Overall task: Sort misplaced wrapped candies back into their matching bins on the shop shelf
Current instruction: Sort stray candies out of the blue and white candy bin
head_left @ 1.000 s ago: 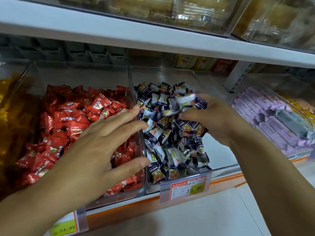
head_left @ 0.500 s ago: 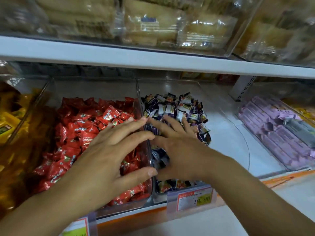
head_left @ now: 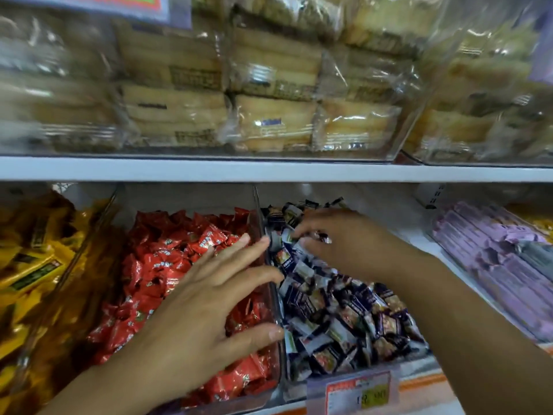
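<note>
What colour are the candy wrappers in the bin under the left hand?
Red candies, clearest in the head view.

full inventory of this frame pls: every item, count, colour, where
shelf edge: one, white, across the middle
pastry packs: many, pale tan in clear wrap, above the shelf edge
yellow candies: a pile, yellow, far left
red candies: a pile, red, left of centre
bin wall: one, clear, between red and navy-and-white candies
navy-and-white candies: a pile, centre
purple packs: a stack, lilac, right
price tag: one, orange and yellow, front centre
left hand: fingers spread over red candies, fingertips at bin wall
right hand: fingers curled into navy-and-white candies, grip too blurred to tell
</note>
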Demonstrator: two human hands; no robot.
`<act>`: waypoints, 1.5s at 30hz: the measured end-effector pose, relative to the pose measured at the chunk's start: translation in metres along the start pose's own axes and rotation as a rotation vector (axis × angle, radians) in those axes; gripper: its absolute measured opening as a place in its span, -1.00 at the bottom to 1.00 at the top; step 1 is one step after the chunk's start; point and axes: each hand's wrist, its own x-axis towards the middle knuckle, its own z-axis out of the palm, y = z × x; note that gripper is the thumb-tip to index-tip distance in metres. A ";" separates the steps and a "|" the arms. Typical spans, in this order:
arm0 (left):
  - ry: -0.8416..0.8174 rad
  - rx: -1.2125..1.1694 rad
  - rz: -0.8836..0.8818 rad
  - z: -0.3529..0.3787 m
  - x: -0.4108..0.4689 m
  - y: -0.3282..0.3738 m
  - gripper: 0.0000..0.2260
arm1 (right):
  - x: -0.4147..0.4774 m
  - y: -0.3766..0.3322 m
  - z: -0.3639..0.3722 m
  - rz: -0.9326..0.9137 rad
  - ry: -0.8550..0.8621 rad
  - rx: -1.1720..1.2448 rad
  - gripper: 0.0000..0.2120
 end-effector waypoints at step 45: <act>0.014 -0.146 -0.041 -0.008 -0.003 0.013 -0.50 | 0.093 0.027 0.054 -0.017 -0.194 0.152 -0.26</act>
